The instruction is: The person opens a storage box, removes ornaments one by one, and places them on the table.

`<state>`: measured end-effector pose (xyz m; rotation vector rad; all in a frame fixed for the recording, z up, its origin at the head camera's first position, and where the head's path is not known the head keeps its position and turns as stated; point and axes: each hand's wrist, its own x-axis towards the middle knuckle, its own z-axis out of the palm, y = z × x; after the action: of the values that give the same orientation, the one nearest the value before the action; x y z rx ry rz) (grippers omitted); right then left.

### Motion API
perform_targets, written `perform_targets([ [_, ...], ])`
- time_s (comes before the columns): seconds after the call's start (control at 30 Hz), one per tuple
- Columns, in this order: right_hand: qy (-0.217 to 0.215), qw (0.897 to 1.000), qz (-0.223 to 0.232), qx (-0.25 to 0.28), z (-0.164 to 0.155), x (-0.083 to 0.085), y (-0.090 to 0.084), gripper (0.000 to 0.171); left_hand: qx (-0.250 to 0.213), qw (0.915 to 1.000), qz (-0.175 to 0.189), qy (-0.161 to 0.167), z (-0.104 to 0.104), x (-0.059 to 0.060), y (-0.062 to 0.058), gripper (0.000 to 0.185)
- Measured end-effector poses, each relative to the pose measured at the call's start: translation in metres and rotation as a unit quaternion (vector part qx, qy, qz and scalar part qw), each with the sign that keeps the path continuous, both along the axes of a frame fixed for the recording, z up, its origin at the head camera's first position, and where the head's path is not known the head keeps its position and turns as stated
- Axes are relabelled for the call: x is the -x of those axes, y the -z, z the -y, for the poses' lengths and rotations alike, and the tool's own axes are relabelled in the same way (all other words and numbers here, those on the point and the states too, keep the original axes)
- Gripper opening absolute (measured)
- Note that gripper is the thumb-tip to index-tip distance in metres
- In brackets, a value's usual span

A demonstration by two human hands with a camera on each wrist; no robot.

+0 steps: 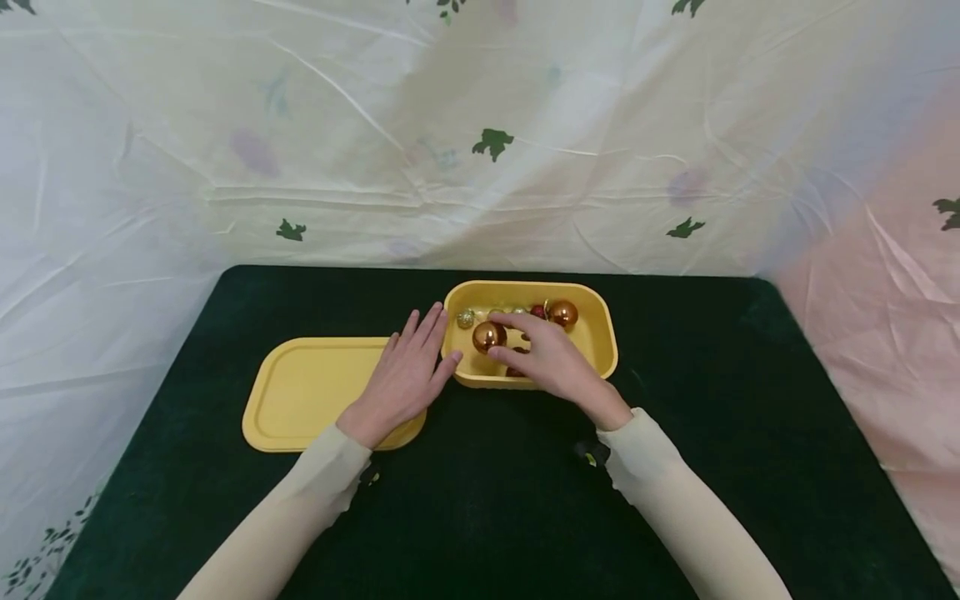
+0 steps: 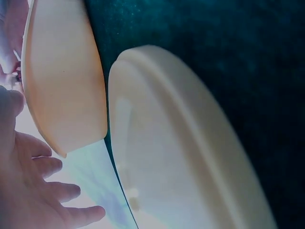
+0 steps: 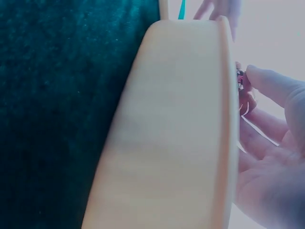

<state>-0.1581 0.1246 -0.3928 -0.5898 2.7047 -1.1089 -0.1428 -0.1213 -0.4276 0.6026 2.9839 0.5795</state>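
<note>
A yellow box (image 1: 597, 337) holds several shiny bauble ornaments. My right hand (image 1: 557, 360) reaches over its front rim and pinches a copper bauble (image 1: 488, 336) between thumb and fingers; in the right wrist view the box wall hides most of that bauble. My left hand (image 1: 405, 371), fingers straight, lies at the box's left end, thumb and fingertips by the rim. Beneath the left hand is a flat yellow lid (image 1: 315, 392). Another copper bauble (image 1: 564, 313) sits at the box's right, and a small gold bauble (image 1: 465, 318) at its left. A dark red bauble is partly hidden by the right hand.
Dark green cloth (image 1: 495, 500) covers the table. A pale, patterned fabric curtain (image 1: 480, 200) hangs behind and along both sides. Lid and box lie close together, the lid to the left and a little nearer.
</note>
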Motion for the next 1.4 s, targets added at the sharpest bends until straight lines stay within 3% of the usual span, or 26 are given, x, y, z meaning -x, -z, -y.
perform_targets([
  [0.23, 0.01, 0.999, -0.026, 0.042, -0.015, -0.009, -0.009, 0.054, 0.005, 0.9999, 0.011, -0.009, -0.003, 0.001, 0.002, 0.073],
  [0.43, 0.018, 0.997, -0.023, 0.076, -0.029, -0.018, -0.02, 0.056, 0.01, 0.9998, 0.01, -0.014, -0.005, 0.001, 0.003, 0.071],
  [0.93, 0.078, 0.992, -0.088, 0.055, -0.072, -0.043, -0.038, 0.054, 0.048, 0.9987, -0.008, -0.015, -0.008, -0.001, 0.002, 0.072],
  [1.4, 0.125, 0.985, -0.113, 0.038, -0.117, -0.07, -0.035, 0.05, 0.05, 0.9986, 0.013, -0.012, -0.008, -0.001, 0.002, 0.071],
])
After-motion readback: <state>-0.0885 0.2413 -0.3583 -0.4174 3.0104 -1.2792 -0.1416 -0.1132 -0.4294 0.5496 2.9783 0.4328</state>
